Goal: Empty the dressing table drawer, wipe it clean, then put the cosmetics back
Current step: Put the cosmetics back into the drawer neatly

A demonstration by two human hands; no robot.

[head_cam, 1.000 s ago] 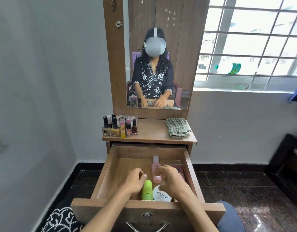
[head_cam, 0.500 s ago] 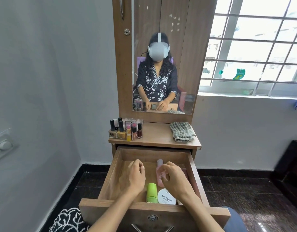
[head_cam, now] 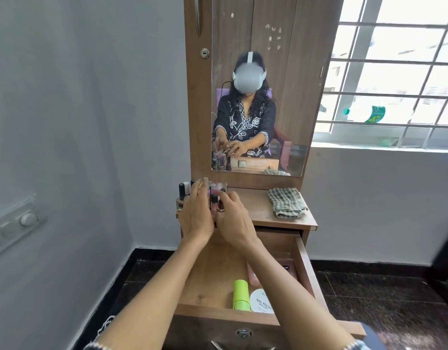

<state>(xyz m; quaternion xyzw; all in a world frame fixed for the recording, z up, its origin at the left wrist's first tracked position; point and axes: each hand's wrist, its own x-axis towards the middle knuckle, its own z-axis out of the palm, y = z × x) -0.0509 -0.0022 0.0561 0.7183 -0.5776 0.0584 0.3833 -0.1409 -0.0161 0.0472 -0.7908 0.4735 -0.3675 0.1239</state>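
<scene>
Here, a pink bottle (head_cam: 214, 207) is being set upright on the tabletop (head_cam: 258, 210), just beside the cluster of nail polish bottles (head_cam: 183, 195). It is being pinched by the right hand (head_cam: 233, 221), while the left hand (head_cam: 196, 213) is being held with fingers spread against the cluster. The cluster is best steadied until release. A green tube (head_cam: 240, 294), a white jar (head_cam: 260, 300) and a pink item (head_cam: 254, 275) are still lying in the open drawer (head_cam: 210, 271).
</scene>
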